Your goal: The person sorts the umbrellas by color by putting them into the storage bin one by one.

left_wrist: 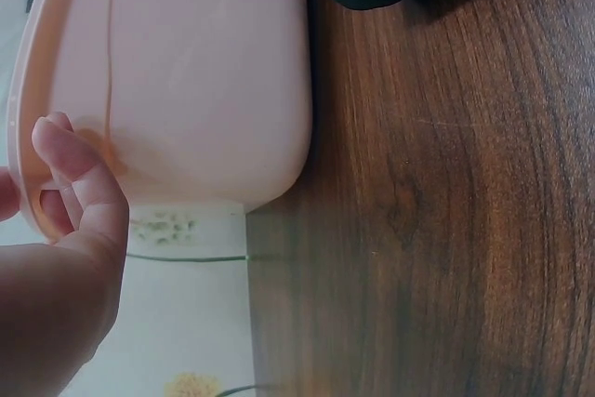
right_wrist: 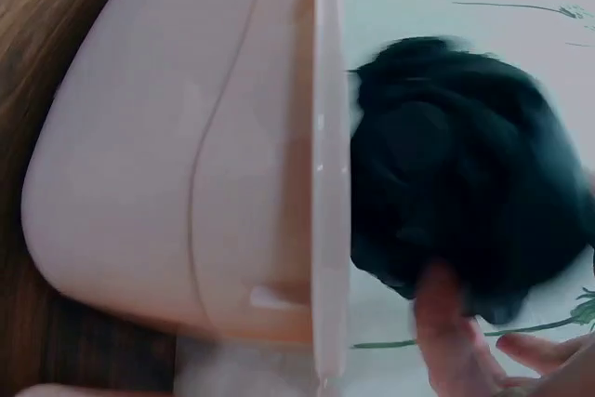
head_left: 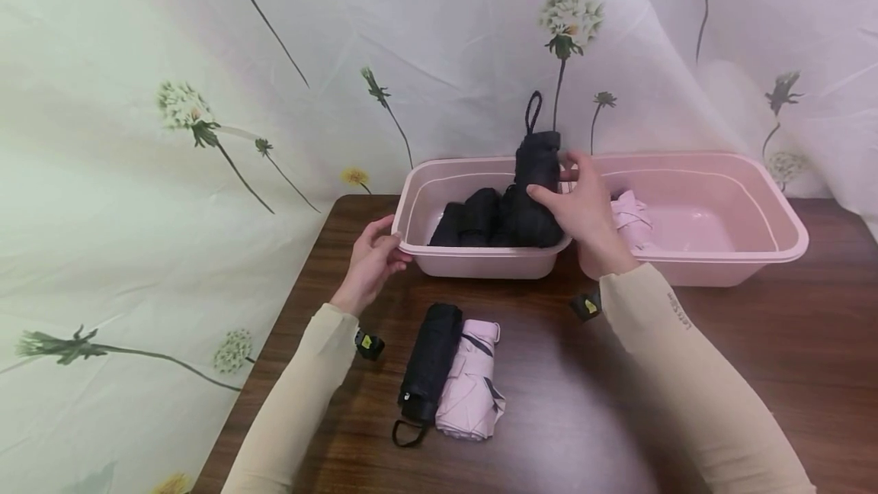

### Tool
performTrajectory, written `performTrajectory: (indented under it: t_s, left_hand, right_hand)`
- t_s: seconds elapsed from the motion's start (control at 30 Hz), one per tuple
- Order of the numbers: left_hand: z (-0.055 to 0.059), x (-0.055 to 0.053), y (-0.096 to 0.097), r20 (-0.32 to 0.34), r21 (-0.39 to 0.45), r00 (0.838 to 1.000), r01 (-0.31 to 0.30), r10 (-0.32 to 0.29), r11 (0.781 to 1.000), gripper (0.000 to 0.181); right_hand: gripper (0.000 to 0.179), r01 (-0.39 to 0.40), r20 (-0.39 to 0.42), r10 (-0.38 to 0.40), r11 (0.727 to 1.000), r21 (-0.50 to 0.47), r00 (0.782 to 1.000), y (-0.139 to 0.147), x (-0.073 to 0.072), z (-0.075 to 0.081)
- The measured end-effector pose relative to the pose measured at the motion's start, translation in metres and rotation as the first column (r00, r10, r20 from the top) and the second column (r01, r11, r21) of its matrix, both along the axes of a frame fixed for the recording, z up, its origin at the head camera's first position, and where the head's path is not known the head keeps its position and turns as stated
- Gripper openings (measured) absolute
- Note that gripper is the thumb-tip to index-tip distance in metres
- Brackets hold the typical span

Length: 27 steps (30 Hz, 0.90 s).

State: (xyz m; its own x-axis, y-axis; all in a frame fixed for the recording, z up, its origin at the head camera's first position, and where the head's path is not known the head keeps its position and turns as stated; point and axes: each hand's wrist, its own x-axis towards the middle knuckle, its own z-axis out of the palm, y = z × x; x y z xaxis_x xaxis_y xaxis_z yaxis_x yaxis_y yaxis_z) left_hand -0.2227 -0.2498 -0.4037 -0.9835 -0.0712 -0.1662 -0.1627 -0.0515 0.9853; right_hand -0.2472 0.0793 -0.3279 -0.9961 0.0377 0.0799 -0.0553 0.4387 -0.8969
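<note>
With my right hand (head_left: pixel 586 204) I gripped a black folding umbrella (head_left: pixel 538 162) nearly upright at the right end of the left pink basin (head_left: pixel 487 265); my left hand (head_left: pixel 370 261) pinched its left end — likely to steady it.

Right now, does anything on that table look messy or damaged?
Nothing looks clearly damaged. The pink umbrella on the table seems slightly untidy: a fabric corner sticks out from its side, while the black umbrella beside it looks neatly rolled.
</note>
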Motion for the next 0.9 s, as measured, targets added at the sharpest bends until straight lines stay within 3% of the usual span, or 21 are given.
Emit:
performTrajectory:
  t_s: [0.27,0.37,0.7,0.9]
  left_hand:
    - [0.000,0.000,0.000,-0.007,0.023,1.000,0.007,-0.007,1.000,0.048]
    - [-0.001,-0.001,0.000,-0.012,0.028,1.000,0.012,-0.012,1.000,0.048]
    - [-0.003,-0.003,-0.001,-0.010,0.014,1.000,0.008,-0.008,1.000,0.046]
    - [-0.004,-0.003,-0.001,-0.008,0.012,1.000,0.011,-0.011,1.000,0.047]
  right_hand:
    - [0.065,0.024,-0.086,-0.023,1.000,0.001,0.996,-0.003,0.010,0.003]
    - [0.062,0.015,-0.078,-0.016,1.000,-0.015,0.997,-0.004,0.015,0.003]
    - [0.058,-0.039,-0.040,0.038,0.999,-0.028,0.998,-0.003,0.032,0.008]
    - [0.056,-0.116,-0.085,0.117,0.993,0.017,0.990,-0.003,0.048,0.016]
